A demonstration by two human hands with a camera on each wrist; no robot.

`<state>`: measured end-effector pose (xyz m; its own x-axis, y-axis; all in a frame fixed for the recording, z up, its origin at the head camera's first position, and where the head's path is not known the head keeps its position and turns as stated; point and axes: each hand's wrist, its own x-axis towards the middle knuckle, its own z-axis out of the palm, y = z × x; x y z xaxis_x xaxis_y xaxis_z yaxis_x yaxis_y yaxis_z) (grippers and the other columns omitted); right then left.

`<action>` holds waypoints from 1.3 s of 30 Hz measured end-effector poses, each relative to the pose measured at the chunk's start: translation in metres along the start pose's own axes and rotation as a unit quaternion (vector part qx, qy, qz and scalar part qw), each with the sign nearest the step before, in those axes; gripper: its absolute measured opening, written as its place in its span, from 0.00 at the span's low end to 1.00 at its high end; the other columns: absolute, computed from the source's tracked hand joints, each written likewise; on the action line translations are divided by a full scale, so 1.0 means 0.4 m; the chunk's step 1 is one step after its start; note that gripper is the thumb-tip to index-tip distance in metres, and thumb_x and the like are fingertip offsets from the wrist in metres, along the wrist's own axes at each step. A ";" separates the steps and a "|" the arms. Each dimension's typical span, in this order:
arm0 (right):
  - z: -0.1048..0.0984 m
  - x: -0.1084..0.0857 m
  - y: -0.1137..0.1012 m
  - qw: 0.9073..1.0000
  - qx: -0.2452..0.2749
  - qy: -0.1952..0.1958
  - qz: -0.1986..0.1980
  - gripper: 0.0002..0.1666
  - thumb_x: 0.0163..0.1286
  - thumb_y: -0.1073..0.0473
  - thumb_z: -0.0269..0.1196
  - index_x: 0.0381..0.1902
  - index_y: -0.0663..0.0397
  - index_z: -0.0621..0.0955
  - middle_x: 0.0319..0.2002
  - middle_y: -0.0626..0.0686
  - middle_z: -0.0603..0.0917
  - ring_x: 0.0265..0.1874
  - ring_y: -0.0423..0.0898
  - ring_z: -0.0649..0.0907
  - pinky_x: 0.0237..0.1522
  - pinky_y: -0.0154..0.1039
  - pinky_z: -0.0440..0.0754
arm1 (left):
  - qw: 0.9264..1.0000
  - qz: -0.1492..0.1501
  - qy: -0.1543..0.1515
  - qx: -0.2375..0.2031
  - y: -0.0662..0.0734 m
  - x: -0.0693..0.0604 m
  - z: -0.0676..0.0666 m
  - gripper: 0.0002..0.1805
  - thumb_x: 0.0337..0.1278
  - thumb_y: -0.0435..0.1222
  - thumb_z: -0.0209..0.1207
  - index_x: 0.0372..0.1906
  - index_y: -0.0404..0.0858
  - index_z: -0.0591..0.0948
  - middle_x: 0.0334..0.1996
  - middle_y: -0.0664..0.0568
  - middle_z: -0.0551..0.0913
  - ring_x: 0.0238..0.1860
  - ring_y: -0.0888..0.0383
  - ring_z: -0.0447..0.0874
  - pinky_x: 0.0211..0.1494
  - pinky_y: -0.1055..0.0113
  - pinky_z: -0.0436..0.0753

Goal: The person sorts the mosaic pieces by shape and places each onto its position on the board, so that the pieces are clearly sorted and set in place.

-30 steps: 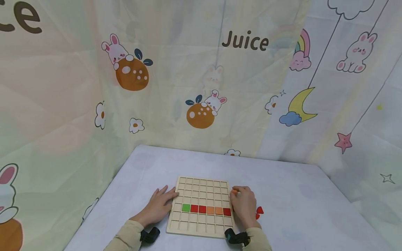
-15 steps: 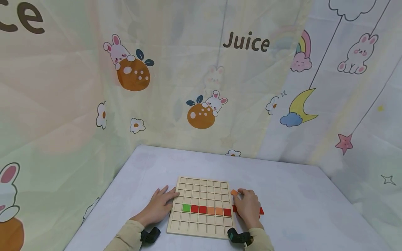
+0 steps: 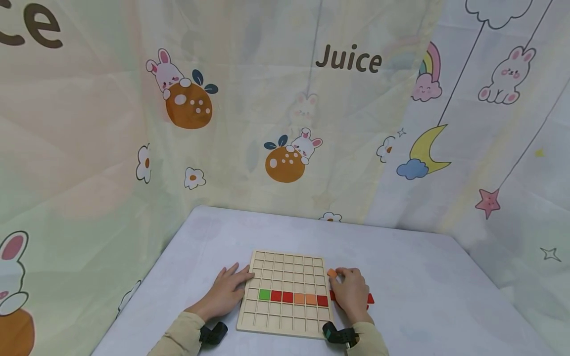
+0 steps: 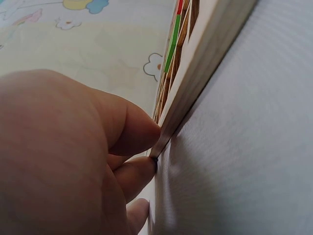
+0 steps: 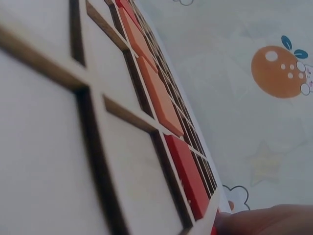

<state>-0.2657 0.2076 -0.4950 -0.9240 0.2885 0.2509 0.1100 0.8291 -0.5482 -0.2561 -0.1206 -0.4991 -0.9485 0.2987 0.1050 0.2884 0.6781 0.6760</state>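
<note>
A wooden grid board [image 3: 285, 316] lies on the white table, with one row of tiles: a green tile [image 3: 264, 295], then red and orange tiles, ending in a red tile [image 3: 322, 300]. My left hand [image 3: 224, 292] rests at the board's left edge with fingers spread; its fingertips touch the wooden side in the left wrist view. My right hand [image 3: 351, 294] is just right of the board, its fingers bent beside a loose orange tile [image 3: 331, 272]. Whether they pinch it cannot be made out. In the right wrist view only a sliver of that hand [image 5: 269, 221] shows.
More red pieces lie around my right hand: a partly covered red tile [image 3: 332, 295] by the board and red pieces [image 3: 370, 298] beyond the hand. The tabletop [image 3: 427, 291] ends at a printed cloth backdrop [image 3: 231, 148].
My right hand has shifted slightly right from the board, uncovering more of the orange tile and a red tile beside the board. The left hand stays in place; the last half second shows hardly any motion.
</note>
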 end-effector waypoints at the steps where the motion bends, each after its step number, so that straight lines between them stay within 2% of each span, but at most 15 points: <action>1: 0.001 0.000 0.000 1.000 0.002 0.001 0.001 0.20 0.62 0.55 0.67 0.49 0.62 0.84 0.47 0.64 0.78 0.46 0.61 0.77 0.45 0.57 0.75 | 1.000 0.000 0.000 0.000 -0.001 0.000 0.000 0.22 0.65 0.31 0.50 0.62 0.42 0.78 0.71 0.48 0.67 0.76 0.41 0.46 0.76 0.41 0.38; 7: 0.001 -0.003 -0.001 1.000 0.015 0.005 0.010 0.17 0.62 0.57 0.66 0.46 0.63 0.85 0.45 0.63 0.79 0.46 0.60 0.78 0.46 0.57 0.75 | 1.000 -0.003 -0.002 -0.004 -0.001 0.000 0.001 0.22 0.66 0.32 0.50 0.63 0.42 0.78 0.71 0.48 0.66 0.77 0.41 0.46 0.77 0.42 0.37; 16: -0.009 -0.005 -0.001 0.999 0.039 0.015 0.011 0.17 0.63 0.59 0.65 0.47 0.64 0.84 0.43 0.62 0.82 0.45 0.59 0.81 0.47 0.56 0.80 | 1.000 -0.004 0.000 0.006 -0.004 0.001 0.005 0.22 0.65 0.32 0.50 0.63 0.43 0.78 0.71 0.50 0.66 0.77 0.42 0.46 0.77 0.42 0.38; 20: -0.012 -0.005 -0.008 0.999 0.051 0.016 0.003 0.17 0.64 0.58 0.65 0.47 0.64 0.84 0.42 0.60 0.83 0.43 0.57 0.81 0.46 0.54 0.81 | 1.000 -0.004 0.000 0.011 -0.004 0.002 0.006 0.22 0.66 0.32 0.49 0.63 0.43 0.78 0.72 0.50 0.66 0.77 0.42 0.46 0.77 0.42 0.38; 24: -0.011 -0.009 -0.024 0.998 0.062 0.017 -0.006 0.17 0.64 0.57 0.66 0.47 0.61 0.85 0.41 0.58 0.84 0.40 0.54 0.82 0.40 0.51 0.83 | 1.000 -0.004 0.001 0.008 -0.001 0.001 0.004 0.22 0.65 0.32 0.49 0.63 0.42 0.78 0.71 0.49 0.66 0.77 0.42 0.46 0.77 0.42 0.38; 31: -0.001 -0.030 -0.068 0.996 0.075 -0.006 -0.037 0.16 0.63 0.56 0.68 0.47 0.58 0.85 0.39 0.53 0.85 0.39 0.50 0.81 0.40 0.47 0.83 | 1.000 0.000 0.007 0.006 0.006 -0.002 0.002 0.23 0.64 0.30 0.49 0.62 0.40 0.78 0.71 0.48 0.67 0.76 0.40 0.48 0.77 0.42 0.38; 36: 0.007 -0.049 -0.103 0.993 0.077 -0.023 -0.086 0.15 0.63 0.57 0.68 0.45 0.58 0.85 0.37 0.52 0.84 0.34 0.46 0.79 0.34 0.41 0.80 | 1.000 0.005 0.007 0.006 0.006 -0.002 0.001 0.23 0.63 0.30 0.49 0.62 0.40 0.78 0.70 0.47 0.68 0.76 0.39 0.48 0.76 0.41 0.38; 39: 0.014 -0.062 -0.121 0.990 0.072 -0.035 -0.114 0.12 0.62 0.58 0.68 0.43 0.56 0.86 0.36 0.50 0.84 0.34 0.44 0.79 0.34 0.40 0.80 | 1.000 0.001 0.004 0.004 0.005 -0.002 0.002 0.23 0.63 0.30 0.49 0.62 0.40 0.78 0.71 0.47 0.67 0.76 0.40 0.47 0.76 0.41 0.38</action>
<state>-0.2503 0.1576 -0.4792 -0.9426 0.0635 0.3279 -0.1528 0.7909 -0.5925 -0.2548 -0.1190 -0.4983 -0.9492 0.2941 0.1120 0.2906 0.6825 0.6706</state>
